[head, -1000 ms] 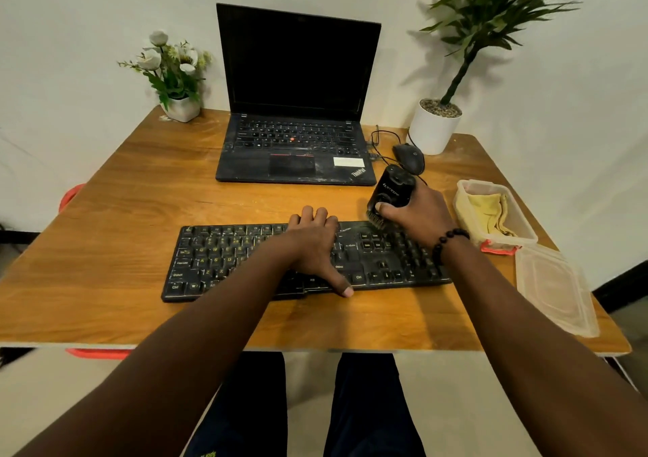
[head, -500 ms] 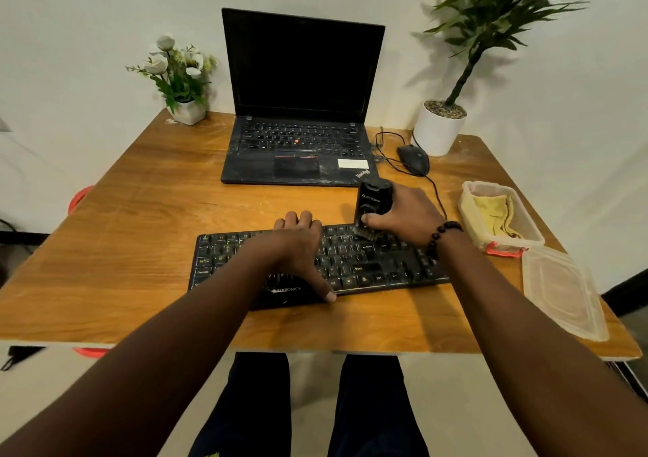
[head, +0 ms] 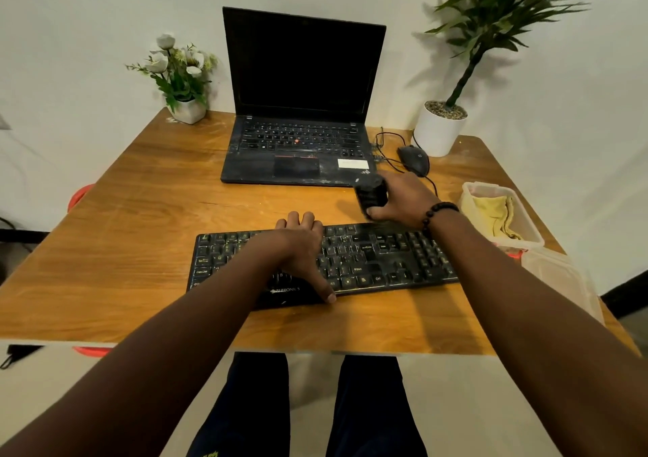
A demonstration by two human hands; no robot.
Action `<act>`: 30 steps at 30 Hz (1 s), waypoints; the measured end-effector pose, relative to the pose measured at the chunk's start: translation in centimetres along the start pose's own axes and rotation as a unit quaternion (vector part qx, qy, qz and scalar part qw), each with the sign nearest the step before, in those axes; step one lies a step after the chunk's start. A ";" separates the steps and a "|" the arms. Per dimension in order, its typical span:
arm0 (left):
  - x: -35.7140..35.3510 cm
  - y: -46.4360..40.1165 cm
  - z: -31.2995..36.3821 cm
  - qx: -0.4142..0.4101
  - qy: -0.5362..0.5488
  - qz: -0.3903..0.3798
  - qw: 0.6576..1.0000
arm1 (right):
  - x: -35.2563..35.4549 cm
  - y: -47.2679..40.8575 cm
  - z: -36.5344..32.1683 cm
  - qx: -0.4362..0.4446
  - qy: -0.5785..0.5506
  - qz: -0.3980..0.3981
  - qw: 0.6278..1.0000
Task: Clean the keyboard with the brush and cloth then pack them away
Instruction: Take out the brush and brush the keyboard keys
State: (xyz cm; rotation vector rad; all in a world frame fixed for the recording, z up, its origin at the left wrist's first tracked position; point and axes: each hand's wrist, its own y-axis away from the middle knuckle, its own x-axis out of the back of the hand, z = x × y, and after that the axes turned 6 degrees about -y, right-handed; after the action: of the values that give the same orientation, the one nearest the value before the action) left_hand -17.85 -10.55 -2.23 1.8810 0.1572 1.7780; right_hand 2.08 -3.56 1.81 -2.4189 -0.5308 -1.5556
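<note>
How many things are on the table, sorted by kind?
Keyboards: 1
Laptops: 1
Mice: 1
Potted plants: 2
Brushes: 1
Containers: 1
Lids: 1
Cloths: 1
Total: 9

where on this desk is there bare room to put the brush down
Widest bare patch: the table left of the keyboard and laptop, below the flower pot. A narrower strip runs between laptop and keyboard. The right side is crowded: mouse, container, lid.
</note>
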 end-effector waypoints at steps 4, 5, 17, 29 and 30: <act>-0.3 -0.1 -0.2 0.000 0.003 0.004 1.000 | -0.8 0.8 -0.1 -0.017 -0.070 0.018 0.997; -0.3 -0.1 -0.2 -0.001 0.002 0.004 1.000 | -1.4 1.0 -0.1 -0.026 -0.078 0.022 0.996; -0.5 0.2 -0.2 -0.011 -0.013 0.015 1.000 | -2.8 1.5 -1.7 -0.072 -0.105 0.109 0.986; -0.7 0.3 -0.3 -0.014 -0.014 0.024 1.000 | -3.8 1.5 -2.4 -0.035 -0.094 0.059 0.993; -0.6 0.3 -0.3 -0.014 -0.014 0.024 1.000 | -3.4 1.6 -2.3 -0.040 -0.100 0.036 0.994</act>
State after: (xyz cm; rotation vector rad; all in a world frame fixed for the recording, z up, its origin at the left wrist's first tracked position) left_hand -18.31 -10.98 -2.67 1.9025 0.0769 1.7762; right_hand -0.40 -6.45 -0.31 -2.6417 -0.4185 -1.3394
